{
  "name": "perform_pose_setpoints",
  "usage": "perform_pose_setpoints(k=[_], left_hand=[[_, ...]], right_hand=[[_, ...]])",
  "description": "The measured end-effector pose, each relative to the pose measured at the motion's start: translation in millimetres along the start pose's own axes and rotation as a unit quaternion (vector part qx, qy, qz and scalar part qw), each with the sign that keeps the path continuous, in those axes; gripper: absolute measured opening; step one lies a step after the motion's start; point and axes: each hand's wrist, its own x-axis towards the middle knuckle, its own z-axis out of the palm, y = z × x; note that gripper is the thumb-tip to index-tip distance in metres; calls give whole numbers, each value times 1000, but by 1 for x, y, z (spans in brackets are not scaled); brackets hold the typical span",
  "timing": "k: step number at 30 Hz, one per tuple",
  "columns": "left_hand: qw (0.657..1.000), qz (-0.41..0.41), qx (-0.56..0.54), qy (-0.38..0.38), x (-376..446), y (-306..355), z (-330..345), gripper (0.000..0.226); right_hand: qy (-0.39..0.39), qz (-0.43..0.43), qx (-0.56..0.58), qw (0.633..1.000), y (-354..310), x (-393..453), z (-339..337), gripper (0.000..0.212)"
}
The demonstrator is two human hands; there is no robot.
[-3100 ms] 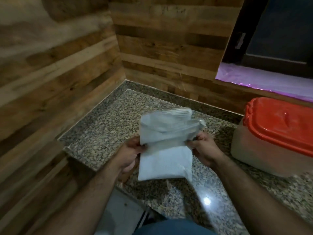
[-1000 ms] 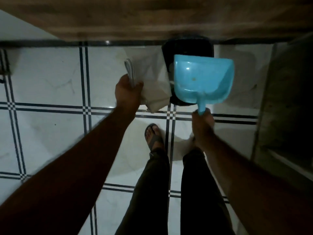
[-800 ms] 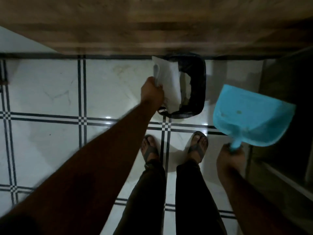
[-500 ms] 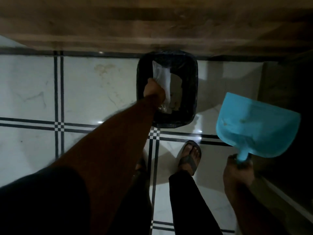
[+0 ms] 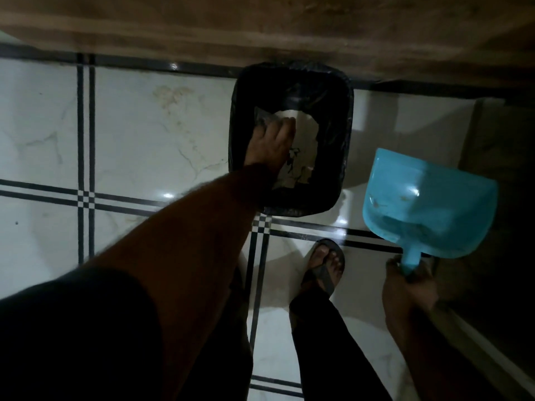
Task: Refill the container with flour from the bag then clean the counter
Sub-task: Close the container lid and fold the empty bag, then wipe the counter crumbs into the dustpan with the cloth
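A: Where's the bag [image 5: 301, 146]?

B: Down inside the black-lined bin [image 5: 240, 111], pale and crumpled, directly under and just beyond the fingers of the left hand [image 5: 272, 143]. Partly hidden by that hand; only the far and right-hand edges showing.

A: Gripped or let go?

B: Hard to say. Left hand palm-down, fingers spread flat over the paper, touching or nearly so. Looks like pressing or releasing, not a pinch, but cannot tell for certain in this dim light.

A: Long axis?

B: Seems to run away from the wrist, roughly in line with the left forearm, toward the far wall of the bin. Judged from the visible outline only.

A: And the other side?

B: Right hand [image 5: 408, 287] closed firmly round the handle of the blue dustpan [image 5: 428, 206], pan held out to the right of the bin, mouth pointing away from the body, clear of the rim. A few dark specks on the pan floor.

A: Nearer hand for the bag?

B: Left, plainly; already in the bin. Right well apart, beside it.

A: What does the next move turn on?

B: Probably lifting the left hand straight back along the forearm, bag left behind. Then, likely, swinging the dustpan leftward over the opening.

A: Further out?

B: Tiled floor [image 5: 130, 134], one sandalled foot [image 5: 324, 267] between bin and right hand.
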Motion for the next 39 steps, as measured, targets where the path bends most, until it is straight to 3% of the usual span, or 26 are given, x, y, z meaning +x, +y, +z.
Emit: perform_pose_setpoints(k=[1,5,10,13,17,20,24,28,30,33,39], left_hand=[[999,27,35,-13,2,-3,4,68],[996,42,19,-74,-11,-3,-25,60],[990,91,21,-108,-62,-11,-87,55],[987,114,7,-110,-103,-14,-133,42],[984,144,-14,-106,-164,-22,-203,37],[982,143,-44,-117,-211,-28,-267,43],[977,134,-129,-100,-268,-29,-357,34],[957,172,-230,-46,-315,-15,-447,27],[942,211,-260,-28,-335,-6,-485,34],[924,260,-281,-6,-357,17,-531,34],[891,328,-311,45,-392,98,-588,18]], right_hand=[[-21,-10,-16,1000,-5,-5,-1,20],[27,4,-27,999,-20,-22,-2,22],[-51,5,-29,998,-57,-60,-37,7],[-42,13,-30,999,-84,-98,-66,6],[10,20,-4,1000,-118,-163,-112,31],[-27,3,8,1000,-141,-221,-164,30],[-10,2,68,998,-159,-308,-232,26],[33,27,148,988,-167,-379,-299,20],[70,31,195,978,-165,-403,-332,29],[101,30,251,962,-162,-433,-383,48],[209,7,334,919,-123,-475,-476,43]])
